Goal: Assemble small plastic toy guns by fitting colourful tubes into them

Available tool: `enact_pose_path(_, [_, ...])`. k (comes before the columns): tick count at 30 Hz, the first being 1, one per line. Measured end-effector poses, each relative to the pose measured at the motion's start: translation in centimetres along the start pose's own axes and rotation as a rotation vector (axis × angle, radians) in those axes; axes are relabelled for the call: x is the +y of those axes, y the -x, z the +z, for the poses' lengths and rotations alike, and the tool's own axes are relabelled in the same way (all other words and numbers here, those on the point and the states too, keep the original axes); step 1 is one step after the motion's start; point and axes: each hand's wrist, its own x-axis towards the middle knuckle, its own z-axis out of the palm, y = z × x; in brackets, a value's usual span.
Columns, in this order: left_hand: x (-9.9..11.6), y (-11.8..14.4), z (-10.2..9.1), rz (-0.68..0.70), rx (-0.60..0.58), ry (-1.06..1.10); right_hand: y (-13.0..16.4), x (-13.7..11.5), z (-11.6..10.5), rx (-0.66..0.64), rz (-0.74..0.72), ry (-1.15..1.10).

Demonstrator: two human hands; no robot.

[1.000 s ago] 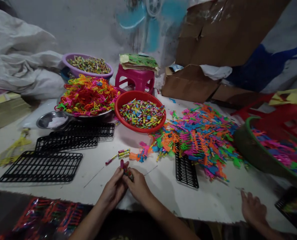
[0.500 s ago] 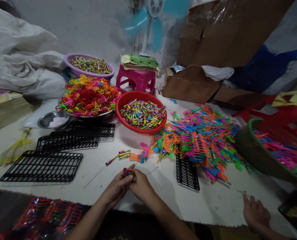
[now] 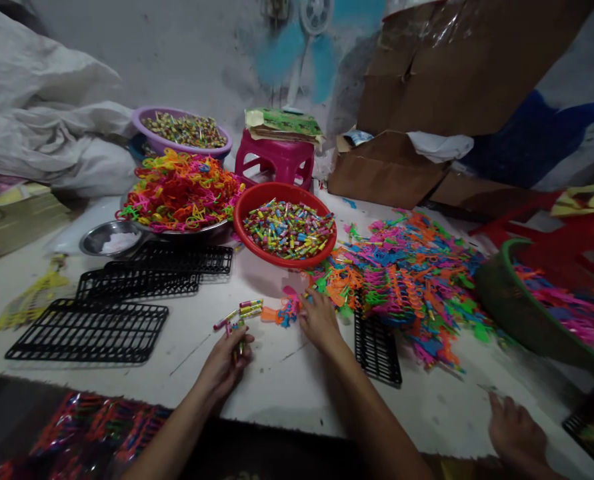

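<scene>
My left hand [image 3: 225, 362] rests on the white table [image 3: 287, 393] near its front edge, its fingers closed on a small coloured stick piece [image 3: 239, 338]. A few loose coloured sticks [image 3: 241, 311] lie just beyond it. My right hand [image 3: 318, 321] reaches forward, fingertips touching the near edge of the heap of bright plastic toy pieces [image 3: 401, 277]. Whether it holds anything cannot be told. A red bowl [image 3: 253, 199] full of small coloured sticks stands beyond both hands.
Black plastic grids [image 3: 89, 330] lie at the left, another grid [image 3: 377, 347] beside my right forearm. A metal dish of plastic loops [image 3: 179, 190], a purple bowl [image 3: 141, 120], a pink stool [image 3: 274, 160], cardboard boxes [image 3: 387, 167] and a green basket [image 3: 497, 290] stand around. Another person's hand [image 3: 514, 433] rests bottom right.
My hands, joined on a small piece before, have parted. The right hand moved forward to the toy heap; the left stayed near the front edge with the piece.
</scene>
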Motion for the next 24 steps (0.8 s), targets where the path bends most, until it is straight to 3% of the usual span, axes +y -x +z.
enact_pose_path(2, [0.2, 0.4, 0.2, -0.001, -0.056, -0.064, -1.0, 1.4, 0.3, -0.005, -0.062, 0.065])
enact_pose_path(4, [0.2, 0.8, 0.5, 0.006, -0.072, -0.141, -1.4, 1.8, 0.5, 0.106, -0.06, -0.026])
enact_pose_path(6, [0.0, 1.2, 0.8, 0.032, -0.045, -0.201, -1.0, 1.0, 0.5, 0.314, 0.045, -0.257])
enact_pose_path(8, [-0.3, 1.4, 1.0, 0.084, -0.023, -0.24, 0.1, -0.7, 0.4, 0.41, 0.205, -0.59])
enact_pose_path(11, [-0.8, 1.5, 1.5, 0.133, -0.076, -0.323, 2.1, -4.0, 0.6, 0.253, 0.367, -1.055])
enact_pose_path(14, [-0.7, 1.9, 2.3, 0.146, -0.093, -0.397, 3.5, -6.5, 1.2, 0.142, 0.43, -1.313])
enact_pose_path(18, [0.5, 2.8, 3.1, 0.234, -0.013, -0.43, 3.9, -7.5, 1.5, 0.131, 0.479, -1.464])
enact_pose_path(24, [1.0, 3.3, 3.1, 0.266, -0.067, -0.484, 3.9, -7.9, 1.2, 0.079, 0.423, -1.475])
